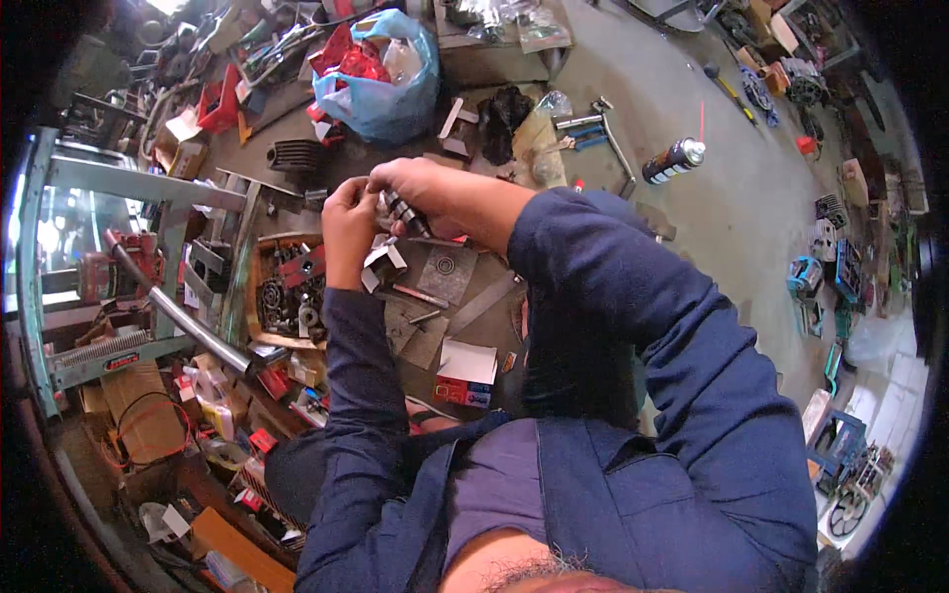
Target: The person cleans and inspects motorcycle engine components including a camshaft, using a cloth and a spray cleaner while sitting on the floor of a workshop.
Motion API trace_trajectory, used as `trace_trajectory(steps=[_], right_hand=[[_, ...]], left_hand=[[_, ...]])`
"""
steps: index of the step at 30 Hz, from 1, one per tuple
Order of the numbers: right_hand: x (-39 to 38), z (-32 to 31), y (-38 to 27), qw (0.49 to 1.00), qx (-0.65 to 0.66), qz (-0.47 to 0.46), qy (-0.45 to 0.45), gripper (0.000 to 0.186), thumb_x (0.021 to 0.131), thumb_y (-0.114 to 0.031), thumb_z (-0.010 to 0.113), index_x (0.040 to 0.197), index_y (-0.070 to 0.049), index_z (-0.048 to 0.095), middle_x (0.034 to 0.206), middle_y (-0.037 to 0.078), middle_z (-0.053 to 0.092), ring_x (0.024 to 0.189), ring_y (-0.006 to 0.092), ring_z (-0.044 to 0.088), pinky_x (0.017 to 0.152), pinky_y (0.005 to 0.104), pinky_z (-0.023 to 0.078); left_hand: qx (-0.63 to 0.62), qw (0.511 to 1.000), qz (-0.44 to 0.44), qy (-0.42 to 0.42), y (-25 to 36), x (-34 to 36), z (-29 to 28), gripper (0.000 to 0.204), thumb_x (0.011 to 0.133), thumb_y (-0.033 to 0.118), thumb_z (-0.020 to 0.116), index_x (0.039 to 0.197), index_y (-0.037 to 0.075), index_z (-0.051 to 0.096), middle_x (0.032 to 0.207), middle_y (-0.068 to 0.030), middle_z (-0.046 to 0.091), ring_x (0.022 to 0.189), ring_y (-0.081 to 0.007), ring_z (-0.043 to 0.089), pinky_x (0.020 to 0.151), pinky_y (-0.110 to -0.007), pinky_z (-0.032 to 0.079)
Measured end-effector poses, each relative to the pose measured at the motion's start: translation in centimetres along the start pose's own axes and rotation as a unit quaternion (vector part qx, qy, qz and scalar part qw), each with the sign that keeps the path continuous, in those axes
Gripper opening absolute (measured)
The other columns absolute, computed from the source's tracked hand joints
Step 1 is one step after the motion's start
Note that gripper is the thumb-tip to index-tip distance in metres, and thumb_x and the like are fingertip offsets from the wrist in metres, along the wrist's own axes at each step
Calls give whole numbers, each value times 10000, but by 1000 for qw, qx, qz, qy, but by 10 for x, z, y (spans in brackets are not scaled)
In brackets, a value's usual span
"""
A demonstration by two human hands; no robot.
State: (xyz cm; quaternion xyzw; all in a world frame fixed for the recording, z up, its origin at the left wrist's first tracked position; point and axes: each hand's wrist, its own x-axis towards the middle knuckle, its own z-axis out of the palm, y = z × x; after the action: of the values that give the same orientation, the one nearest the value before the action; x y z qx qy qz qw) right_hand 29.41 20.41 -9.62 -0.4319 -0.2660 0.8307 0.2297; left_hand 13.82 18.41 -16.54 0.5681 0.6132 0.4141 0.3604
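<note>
My left hand (pixel 348 210) and my right hand (pixel 419 186) meet in front of me, fingertips together. A short dark metal part with bright bands, like a small ribbed shaft (pixel 403 213), slants down from under my right hand, whose fingers curl round it. The fingers of my left hand are pinched beside its upper end; what they hold is too small to make out. Below the hands lie an opened white carton (pixel 384 263), a square grey metal plate (pixel 445 272) with a ring mark and a thin rod (pixel 421 296).
To the left stand a wooden tray of metal parts (pixel 251 296) and a metal press frame (pixel 148 183) with a long bar lever (pixel 188 321). A blue plastic bag (pixel 395 94) sits ahead. A spray can (pixel 674 160) stands to the right; a red and white box (pixel 465 389) lies near my knees.
</note>
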Motion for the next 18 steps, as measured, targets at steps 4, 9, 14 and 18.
trace_trajectory(steps=[4, 9, 14, 18], right_hand=[[19, -5, 9, 997, -56, 35, -30, 180, 824, -233, 569, 719, -86, 555, 606, 23, 565, 443, 137, 511, 391, 258, 444], [19, -6, 2, 998, -50, 28, 1, 183, 837, -234, 560, 737, -82, 563, 608, 21, 559, 441, 146, 501, 401, 262, 440], [28, -18, 0, 999, 12, 39, 7, 173, 871, -231, 522, 820, -70, 559, 671, 36, 548, 498, 147, 514, 424, 281, 459], [26, -18, 0, 1000, -19, 17, -5, 173, 899, -252, 530, 814, -103, 556, 655, 3, 546, 501, 123, 508, 432, 251, 456]], left_hand=[[-10, 1000, 22, -14, 23, -6, 0, 136, 860, 32, 581, 937, -52, 655, 773, -55, 673, 691, -82, 591, 627, -251, 481], [91, 994, 51, 32, 30, -13, 13, 186, 845, 90, 586, 978, -18, 661, 795, -196, 674, 694, -200, 662, 654, -329, 497], [138, 990, 11, 15, 35, -9, 14, 225, 878, 144, 605, 1025, -19, 655, 840, -193, 683, 750, -249, 678, 677, -354, 498], [127, 990, 51, 33, 37, -9, 16, 216, 878, 154, 616, 999, -20, 655, 779, -181, 676, 678, -257, 665, 627, -353, 492]])
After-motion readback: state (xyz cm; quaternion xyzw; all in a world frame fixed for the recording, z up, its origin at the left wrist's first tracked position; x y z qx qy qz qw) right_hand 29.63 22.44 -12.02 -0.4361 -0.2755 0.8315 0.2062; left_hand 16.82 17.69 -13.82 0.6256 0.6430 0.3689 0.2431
